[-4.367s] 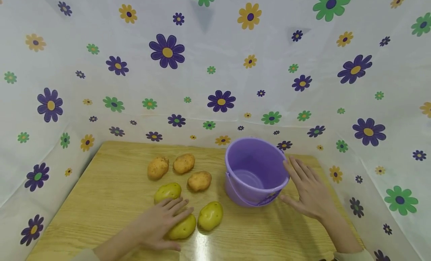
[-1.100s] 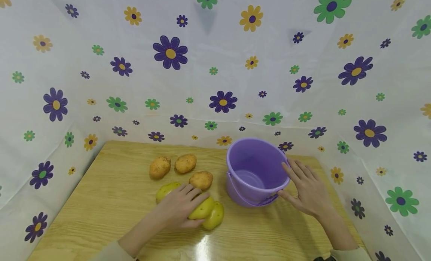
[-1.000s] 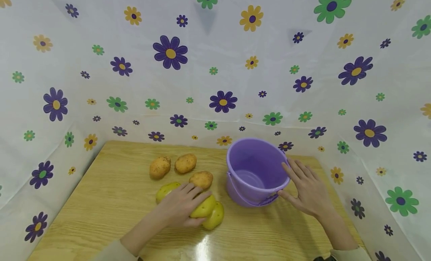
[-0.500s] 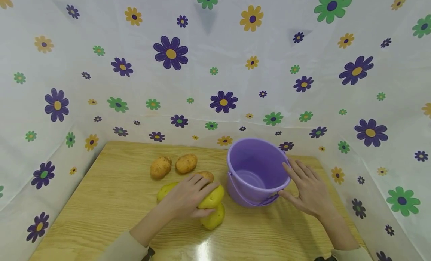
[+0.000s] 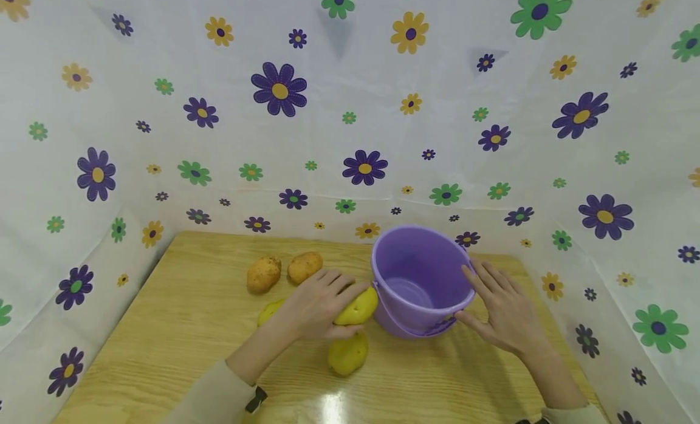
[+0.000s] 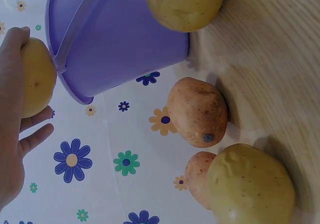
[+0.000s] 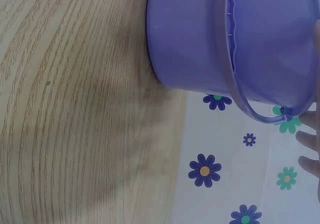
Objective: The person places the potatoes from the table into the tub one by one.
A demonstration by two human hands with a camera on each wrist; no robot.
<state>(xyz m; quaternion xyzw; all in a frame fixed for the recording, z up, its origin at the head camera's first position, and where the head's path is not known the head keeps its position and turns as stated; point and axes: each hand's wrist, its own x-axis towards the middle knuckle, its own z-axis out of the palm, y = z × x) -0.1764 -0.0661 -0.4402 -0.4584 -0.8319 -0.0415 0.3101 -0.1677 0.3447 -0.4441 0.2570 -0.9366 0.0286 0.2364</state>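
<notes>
My left hand grips a smooth yellow potato between thumb and fingers, raised above the table at the left side of a purple bucket. In the left wrist view the held potato is close to the bucket's rim. My right hand rests with straight fingers against the right of the rim. One yellow potato lies below my left hand; another is partly covered by the forearm. Two brown potatoes lie behind, and the third is hidden by my hand in the head view.
The bucket stands upright on the wooden table, its handle hanging down on the near side. No potato shows in the visible part of its inside. A white flower-printed sheet encloses the table's back and sides.
My left hand has taken hold of the nearest yellow potato, lifted it and carried it rightward to the bucket. The right hand stays at the rim.
</notes>
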